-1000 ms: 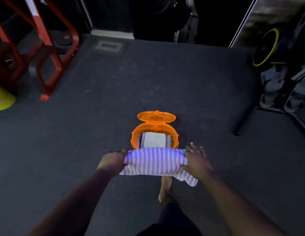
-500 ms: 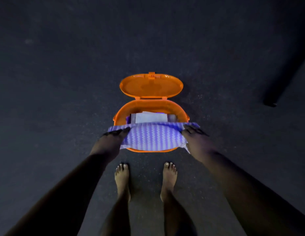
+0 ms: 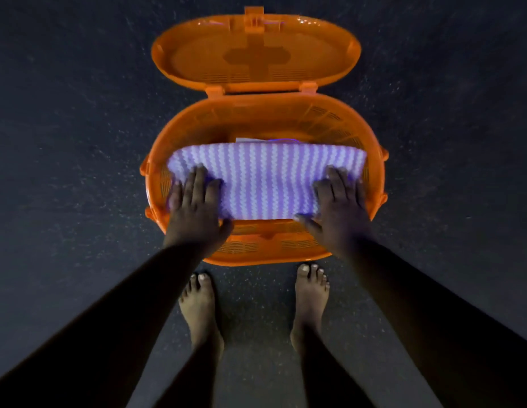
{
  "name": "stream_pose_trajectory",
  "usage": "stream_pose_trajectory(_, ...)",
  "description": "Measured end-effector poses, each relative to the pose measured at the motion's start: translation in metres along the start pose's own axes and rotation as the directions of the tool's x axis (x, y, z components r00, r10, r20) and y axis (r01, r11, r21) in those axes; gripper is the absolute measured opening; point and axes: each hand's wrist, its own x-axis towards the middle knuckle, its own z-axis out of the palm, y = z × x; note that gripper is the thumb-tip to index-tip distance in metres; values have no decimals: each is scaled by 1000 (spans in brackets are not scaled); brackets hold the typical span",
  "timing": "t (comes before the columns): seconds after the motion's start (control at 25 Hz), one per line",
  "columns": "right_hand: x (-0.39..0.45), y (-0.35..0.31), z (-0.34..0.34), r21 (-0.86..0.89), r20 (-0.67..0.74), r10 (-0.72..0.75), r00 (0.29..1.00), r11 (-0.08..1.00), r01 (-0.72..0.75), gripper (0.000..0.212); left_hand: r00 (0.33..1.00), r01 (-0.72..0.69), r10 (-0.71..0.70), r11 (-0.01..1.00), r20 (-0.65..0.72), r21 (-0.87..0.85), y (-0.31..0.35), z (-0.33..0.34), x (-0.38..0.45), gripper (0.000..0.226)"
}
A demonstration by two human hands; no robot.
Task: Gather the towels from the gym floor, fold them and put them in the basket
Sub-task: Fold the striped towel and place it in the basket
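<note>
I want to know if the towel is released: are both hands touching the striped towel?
Touching. The head view shows the left hand and right hand lying fingers-flat on the striped towel inside the basket.

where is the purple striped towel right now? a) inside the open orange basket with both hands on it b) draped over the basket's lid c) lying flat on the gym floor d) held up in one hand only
a: the folded purple striped towel sits inside the orange basket, whose lid is swung open behind it, with the left hand and right hand resting on its two ends.
</note>
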Motion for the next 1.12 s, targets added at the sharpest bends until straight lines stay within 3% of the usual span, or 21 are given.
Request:
stream_pose_trajectory(0.08, 15, -15, -10, 50, -107, 51, 993, 998, -46, 89, 980, -82, 69, 995, -188, -64, 23, -9, 12, 87)
stream_pose_trajectory(0.16, 35, -27, -8, 109, -68, 117, 991, 988, -109, 96, 963, -142, 124, 988, -239, -61, 37, -9, 32, 87)
stream_pose_trajectory(0.4, 78, -16, 51, 27, 21, 86, 996, 996, -87, 105, 982, -43, 56, 996, -180, 77, 27, 59, 67, 97)
stream_pose_trajectory(0.92, 87, -15, 74, 21, -133, 87, 987, 996, -85, 104, 971, -78, 91, 995, -221, 67, 14, 77, 85, 97)
stream_pose_trajectory(1.04, 92, -13, 76, 30, -81, 92, 992, 995, -90, 103, 974, -77, 91, 994, -206, 78, 14, 82, 88, 97)
stream_pose_trajectory(1.12, 89, -15, 61, 60, 23, 116, 993, 991, -117, 102, 991, -64, 71, 996, -116, 63, 19, 65, 86, 98)
